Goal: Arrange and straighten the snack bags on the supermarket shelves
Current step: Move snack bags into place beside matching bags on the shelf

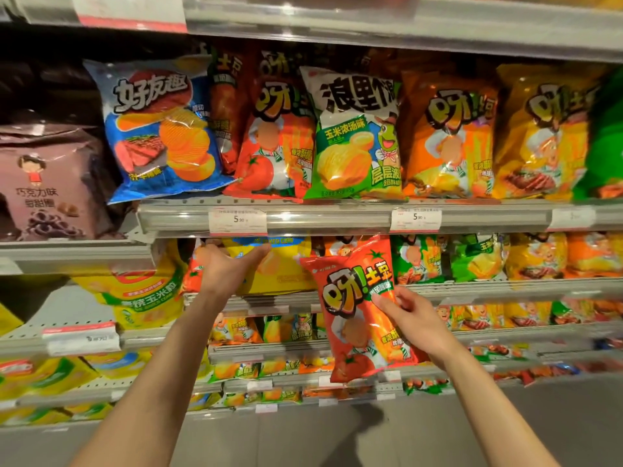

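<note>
A supermarket snack aisle: tiered metal shelves packed with bright snack bags, printed price tags clipped along the rails across mid-frame.

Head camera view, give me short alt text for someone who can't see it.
A person's right hand holds a red tomato chip bag out in front of supermarket shelves, while the left hand reaches onto a yellow bag on the shelf behind. Colourful snack bags fill every shelf.
</note>
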